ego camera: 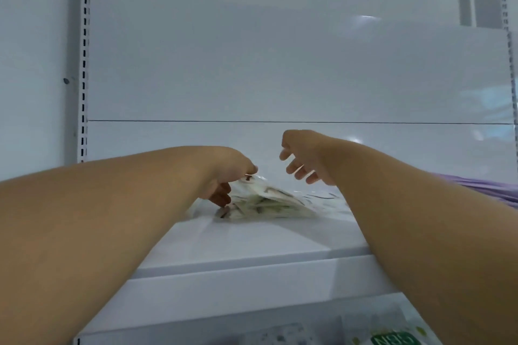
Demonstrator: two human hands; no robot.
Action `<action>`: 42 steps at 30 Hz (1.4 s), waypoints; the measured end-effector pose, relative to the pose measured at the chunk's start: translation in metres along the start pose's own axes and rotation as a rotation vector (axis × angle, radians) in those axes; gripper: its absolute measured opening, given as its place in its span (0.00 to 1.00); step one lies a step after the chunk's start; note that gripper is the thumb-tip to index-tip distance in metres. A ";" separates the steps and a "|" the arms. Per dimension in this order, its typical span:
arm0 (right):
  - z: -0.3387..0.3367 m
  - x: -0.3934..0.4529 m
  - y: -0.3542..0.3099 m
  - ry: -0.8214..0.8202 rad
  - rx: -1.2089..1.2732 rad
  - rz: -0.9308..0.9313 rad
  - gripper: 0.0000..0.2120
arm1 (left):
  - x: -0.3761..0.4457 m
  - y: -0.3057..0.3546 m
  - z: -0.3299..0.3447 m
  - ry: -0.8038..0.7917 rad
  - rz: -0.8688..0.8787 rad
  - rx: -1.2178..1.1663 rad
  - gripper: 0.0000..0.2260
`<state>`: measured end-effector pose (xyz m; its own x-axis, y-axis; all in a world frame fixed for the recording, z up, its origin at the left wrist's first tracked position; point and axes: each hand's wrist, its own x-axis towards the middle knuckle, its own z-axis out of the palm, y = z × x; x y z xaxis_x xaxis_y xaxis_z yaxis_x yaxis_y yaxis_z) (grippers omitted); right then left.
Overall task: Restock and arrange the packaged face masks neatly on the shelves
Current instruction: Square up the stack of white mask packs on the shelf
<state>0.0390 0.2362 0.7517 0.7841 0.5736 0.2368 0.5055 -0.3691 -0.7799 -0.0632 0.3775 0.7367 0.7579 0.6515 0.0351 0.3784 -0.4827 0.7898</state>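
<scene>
A small pile of clear-wrapped face mask packs (269,202), white with green and brown print, lies on the white shelf (252,246) in front of me. My left hand (227,179) reaches in from the left and pinches the top left corner of the pile, lifting that edge slightly. My right hand (305,159) hovers just above and to the right of the pile, its fingers spread and relaxed, holding nothing. My right forearm hides the right end of the pile.
The white back panel (280,64) rises behind the shelf, with a slotted upright (84,64) at the left. A purple item (482,186) lies at the right behind my arm. More packaged goods with green print (392,340) sit on the shelf below.
</scene>
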 end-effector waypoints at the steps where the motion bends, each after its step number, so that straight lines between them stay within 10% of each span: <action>1: -0.002 0.001 0.004 0.020 -0.095 0.055 0.18 | 0.001 0.001 0.002 0.012 -0.003 0.038 0.26; 5: 0.004 0.001 0.010 -0.134 -0.269 0.203 0.21 | 0.000 0.003 0.008 0.024 -0.031 0.099 0.29; 16: 0.001 -0.010 0.003 -0.260 0.357 0.130 0.17 | 0.005 0.008 0.003 0.070 0.080 -0.207 0.06; 24: -0.001 0.000 0.007 0.028 0.240 0.102 0.16 | -0.001 0.009 -0.003 0.251 0.246 -0.305 0.12; 28: -0.001 -0.005 0.010 -0.012 0.129 0.208 0.26 | -0.006 0.010 -0.006 0.275 0.284 -0.364 0.38; 33: 0.010 0.000 0.007 -0.235 0.391 0.193 0.35 | -0.008 0.007 -0.010 0.292 0.309 -0.391 0.34; 42: 0.003 0.004 -0.005 0.017 0.759 -0.044 0.19 | -0.017 0.013 -0.020 0.316 0.511 -0.574 0.37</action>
<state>0.0388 0.2423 0.7552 0.7775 0.5628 0.2807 0.1544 0.2619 -0.9527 -0.0820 0.3718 0.7590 0.5455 0.6079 0.5770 -0.3670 -0.4456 0.8165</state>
